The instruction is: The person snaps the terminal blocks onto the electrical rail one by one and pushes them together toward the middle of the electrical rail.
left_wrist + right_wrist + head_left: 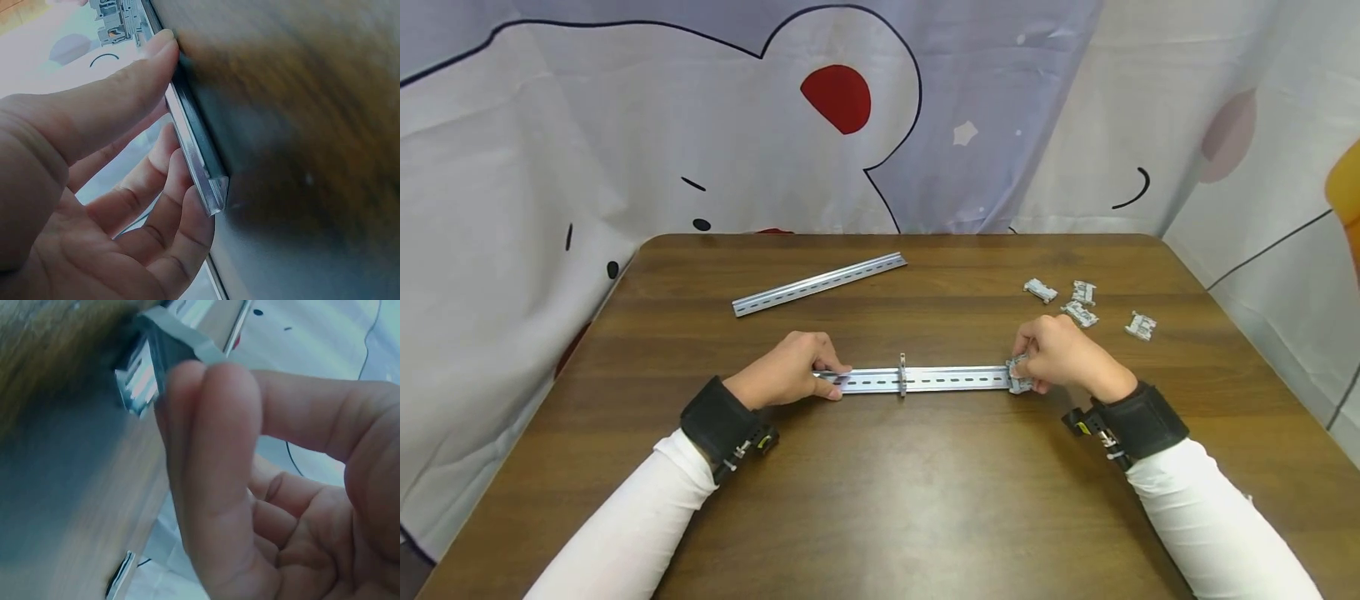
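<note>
A slotted metal DIN rail (955, 379) lies crosswise on the table. Its left end is gripped by my left hand (786, 367), the thumb on the near edge and the fingers along the far edge, as the left wrist view shows. One narrow terminal block (902, 375) stands upright across the rail near its middle. At the right end, my right hand (1067, 354) pinches another grey terminal block (1018, 375) between thumb and fingers. In the right wrist view that block (178, 337) is at the rail's end (134, 387); whether it is seated there I cannot tell.
Behind, a second DIN rail (820, 284) lies at a slant. Several loose terminal blocks lie at the back right, among them one on the left (1041, 290) and one farthest right (1141, 326). A printed curtain (700, 125) hangs beyond the wooden table (895, 492).
</note>
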The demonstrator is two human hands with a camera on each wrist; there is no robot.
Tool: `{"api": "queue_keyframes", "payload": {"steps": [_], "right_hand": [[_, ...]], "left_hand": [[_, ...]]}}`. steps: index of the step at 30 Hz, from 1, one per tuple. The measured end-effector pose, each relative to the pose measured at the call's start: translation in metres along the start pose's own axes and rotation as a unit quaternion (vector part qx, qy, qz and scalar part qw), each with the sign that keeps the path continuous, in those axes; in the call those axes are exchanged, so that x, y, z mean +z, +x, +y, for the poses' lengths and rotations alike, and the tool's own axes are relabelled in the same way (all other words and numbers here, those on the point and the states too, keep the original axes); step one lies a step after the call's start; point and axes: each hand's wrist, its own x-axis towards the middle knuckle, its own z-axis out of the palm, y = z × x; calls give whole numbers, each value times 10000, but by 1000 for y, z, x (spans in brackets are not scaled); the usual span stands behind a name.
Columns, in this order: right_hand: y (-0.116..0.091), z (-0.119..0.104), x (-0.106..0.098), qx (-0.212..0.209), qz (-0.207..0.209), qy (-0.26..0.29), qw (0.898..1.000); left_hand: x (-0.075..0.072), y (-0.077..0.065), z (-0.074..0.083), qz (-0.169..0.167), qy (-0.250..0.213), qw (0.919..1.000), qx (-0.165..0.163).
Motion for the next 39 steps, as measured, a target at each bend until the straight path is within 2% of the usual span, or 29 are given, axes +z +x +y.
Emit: {"api": "queue_keyframes", "payload": {"steps": [5, 10, 17, 24, 31, 35, 39], "right_hand": [[-1, -5, 4, -87, 225, -309, 9992], [-1, -7, 5, -107, 310, -400, 9987], [1, -7, 5, -130, 240, -389, 9989], [0, -5, 5, 32, 85, -286, 9995], [-2, -10, 7, -129, 273, -547, 9980], [-1, -14, 8, 2, 127, -550, 9984], [-1, -14, 7, 150, -258, -292, 9991]], "left_hand": [[-3, 1, 2, -74, 16, 10000, -10], [-4, 2, 4, -105, 32, 9999, -8], [-4, 6, 6, -76, 78, 9999, 26], [-5, 7, 8, -115, 130, 9998, 50], [-5, 7, 5, -66, 131, 9999, -9], [-3, 5, 3, -88, 38, 9999, -135], [0, 3, 0, -94, -13, 9997, -209]]}}
